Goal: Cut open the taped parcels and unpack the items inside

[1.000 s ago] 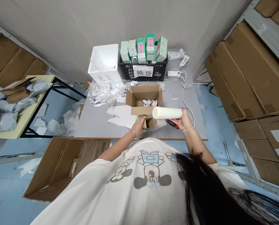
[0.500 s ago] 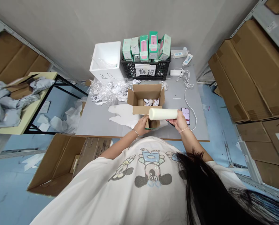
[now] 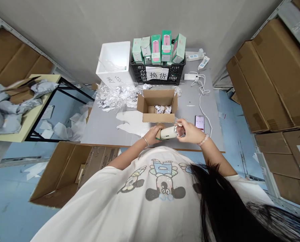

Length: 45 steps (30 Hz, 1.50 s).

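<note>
Holding cream cylinder [image 3: 168,133] by its silver-ringed end w/ R hand [image 3: 191,132], w/ thumb and fingers curled around the rim; bracing small carton [image 3: 158,131] w/ L hand [image 3: 152,134], w/ fingers wrapped around its side. Pictured at near edge of tabletop [image 3: 102,131], slightly R of that edge's midpoint.

Re cylinder: between both hands, directly L of R fingertips, w/ plain end at carton's mouth; too hidden to tell depth. Also unclear: resting on tabletop or held just above.

Handling, est.: prob. light to med. wt., stiff-walled, smooth, hence maybe slippery; poss. prone to scratches or dents at the ring. Best gripped round the barrel just behind the ring; less secure if pinched by rim alone. Re carton: prob. thin, light, apt to crush if squeezed; best steadied flat-palmed.

Next out, toward tabletop's middle: open cardboard box [image 3: 158,117] w/ crumpled paper [image 3: 168,109] inside. To L: torn white sheet [image 3: 131,122]. To R, toward near R corner: phone [image 3: 199,123].

Farthest, along far edge: black crate [image 3: 138,75] w/ green boxes [image 3: 155,50], beside white foam bin [image 3: 126,77].
</note>
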Available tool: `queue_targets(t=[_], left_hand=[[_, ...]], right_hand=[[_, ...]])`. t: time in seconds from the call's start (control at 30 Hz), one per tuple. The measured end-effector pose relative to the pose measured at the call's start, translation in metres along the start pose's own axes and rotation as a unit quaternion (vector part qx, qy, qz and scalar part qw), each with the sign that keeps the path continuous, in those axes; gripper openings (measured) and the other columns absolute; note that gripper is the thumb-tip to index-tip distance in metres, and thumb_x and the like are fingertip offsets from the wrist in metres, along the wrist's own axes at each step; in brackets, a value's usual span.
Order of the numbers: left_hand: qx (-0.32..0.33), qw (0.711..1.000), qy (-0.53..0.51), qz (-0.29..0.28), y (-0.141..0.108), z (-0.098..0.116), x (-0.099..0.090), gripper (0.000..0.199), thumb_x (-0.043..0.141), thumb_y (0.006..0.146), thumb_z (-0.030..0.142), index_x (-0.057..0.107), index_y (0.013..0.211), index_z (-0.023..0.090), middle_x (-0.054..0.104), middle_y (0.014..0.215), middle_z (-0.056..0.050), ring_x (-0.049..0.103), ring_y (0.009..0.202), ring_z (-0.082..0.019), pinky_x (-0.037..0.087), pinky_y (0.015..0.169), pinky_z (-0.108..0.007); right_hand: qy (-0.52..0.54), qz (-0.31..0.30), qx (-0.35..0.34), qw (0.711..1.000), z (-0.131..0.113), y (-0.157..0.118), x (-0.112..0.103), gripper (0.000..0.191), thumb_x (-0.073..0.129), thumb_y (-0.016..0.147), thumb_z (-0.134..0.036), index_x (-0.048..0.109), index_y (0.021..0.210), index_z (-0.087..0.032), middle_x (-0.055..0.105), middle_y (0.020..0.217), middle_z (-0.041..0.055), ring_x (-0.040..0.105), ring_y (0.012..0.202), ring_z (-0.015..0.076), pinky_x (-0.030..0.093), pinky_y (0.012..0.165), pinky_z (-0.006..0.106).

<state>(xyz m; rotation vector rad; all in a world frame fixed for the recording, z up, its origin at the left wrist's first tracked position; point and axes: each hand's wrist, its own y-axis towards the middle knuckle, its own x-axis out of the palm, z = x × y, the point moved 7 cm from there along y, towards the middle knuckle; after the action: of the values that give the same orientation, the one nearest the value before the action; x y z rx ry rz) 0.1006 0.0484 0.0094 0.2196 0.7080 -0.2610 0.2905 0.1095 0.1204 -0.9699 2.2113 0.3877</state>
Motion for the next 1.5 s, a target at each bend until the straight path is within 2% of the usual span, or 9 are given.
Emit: queue_targets(t=[0.23,0.53,0.67,0.8,0.93,1.03,1.13,1.3,1.5], left_hand=[[0.034,0.999,-0.029,0.002,0.008,0.001,0.016,0.085,0.085,0.058,0.028,0.045,0.133,0.02,0.057,0.128,-0.012,0.054,0.118,-0.032,0.043,0.1,-0.047],[0.007,0.996,-0.074,0.052,0.013,-0.007,0.018,0.085,0.087,0.059,0.039,0.047,0.131,0.017,0.058,0.127,-0.014,0.056,0.119,-0.031,0.043,0.103,-0.048],[-0.011,0.992,-0.099,0.083,0.001,-0.013,0.011,0.098,0.087,0.061,0.042,0.036,0.142,0.017,0.054,0.136,-0.018,0.053,0.126,-0.031,0.042,0.106,-0.047],[-0.082,0.983,-0.116,0.119,-0.022,-0.02,0.011,0.126,0.085,0.064,0.041,0.0,0.154,0.018,0.053,0.139,-0.019,0.056,0.125,-0.029,0.046,0.102,-0.044],[-0.091,0.982,-0.106,0.128,-0.039,-0.014,0.016,0.127,0.08,0.071,0.037,-0.015,0.154,0.02,0.047,0.145,-0.02,0.049,0.133,-0.028,0.043,0.105,-0.044],[-0.052,0.986,-0.104,0.122,-0.043,-0.007,0.019,0.119,0.074,0.078,0.033,-0.019,0.153,0.022,0.032,0.155,-0.021,0.038,0.141,-0.027,0.04,0.11,-0.046],[-0.011,0.987,-0.107,0.123,-0.044,-0.003,0.021,0.104,0.068,0.084,0.029,-0.01,0.154,0.022,0.021,0.158,-0.023,0.03,0.145,-0.028,0.037,0.113,-0.047],[0.025,0.986,-0.088,0.143,-0.046,0.0,0.016,0.061,0.063,0.088,0.028,0.029,0.138,0.02,0.021,0.158,-0.025,0.029,0.146,-0.029,0.039,0.11,-0.049],[0.02,0.992,-0.053,0.112,-0.043,0.005,0.013,0.035,0.061,0.088,0.023,0.045,0.119,0.019,0.031,0.154,-0.022,0.036,0.142,-0.027,0.036,0.112,-0.051]], right_hand=[[-0.083,-0.151,-0.075,0.982,-0.019,0.02,0.05,0.046,0.06,0.071,-0.007,0.062,0.116,-0.017,0.061,0.115,0.0115,0.061,0.098,0.0227,0.045,0.087,0.033],[-0.175,-0.164,-0.101,0.966,-0.006,0.034,0.087,0.038,0.063,0.073,-0.01,0.064,0.11,-0.014,0.06,0.125,0.0156,0.051,0.12,0.0299,0.036,0.102,0.044],[-0.078,-0.06,-0.11,0.989,0.001,0.021,0.083,0.056,0.065,0.076,-0.02,0.054,0.131,-0.02,0.045,0.144,0.0137,0.039,0.134,0.029,0.032,0.109,0.048],[0.097,0.12,0.013,0.988,0.044,0.004,0.091,0.054,0.056,0.086,-0.03,0.042,0.137,-0.02,0.047,0.137,0.016,0.049,0.125,0.0262,0.043,0.102,0.046],[0.247,0.141,0.122,0.951,0.081,-0.001,0.132,0.049,0.057,0.085,-0.035,0.043,0.131,-0.023,0.052,0.13,0.0142,0.058,0.109,0.0241,0.053,0.086,0.041],[0.29,0.113,0.144,0.939,0.084,0.007,0.146,0.052,0.059,0.081,-0.031,0.047,0.132,-0.025,0.053,0.131,0.0125,0.058,0.109,0.0235,0.054,0.084,0.039],[0.29,0.103,0.09,0.947,0.07,0.015,0.136,0.054,0.057,0.081,-0.024,0.05,0.134,-0.028,0.05,0.138,0.0092,0.053,0.12,0.0228,0.051,0.093,0.039],[0.253,0.134,0.003,0.958,0.045,0.018,0.11,0.04,0.061,0.084,-0.028,0.063,0.123,-0.027,0.053,0.135,0.0092,0.049,0.128,0.0248,0.046,0.101,0.041],[0.321,0.193,0.082,0.924,0.059,0.024,0.104,0.039,0.052,0.092,-0.049,0.068,0.114,-0.021,0.067,0.116,0.0107,0.063,0.109,0.0241,0.05,0.097,0.043]])
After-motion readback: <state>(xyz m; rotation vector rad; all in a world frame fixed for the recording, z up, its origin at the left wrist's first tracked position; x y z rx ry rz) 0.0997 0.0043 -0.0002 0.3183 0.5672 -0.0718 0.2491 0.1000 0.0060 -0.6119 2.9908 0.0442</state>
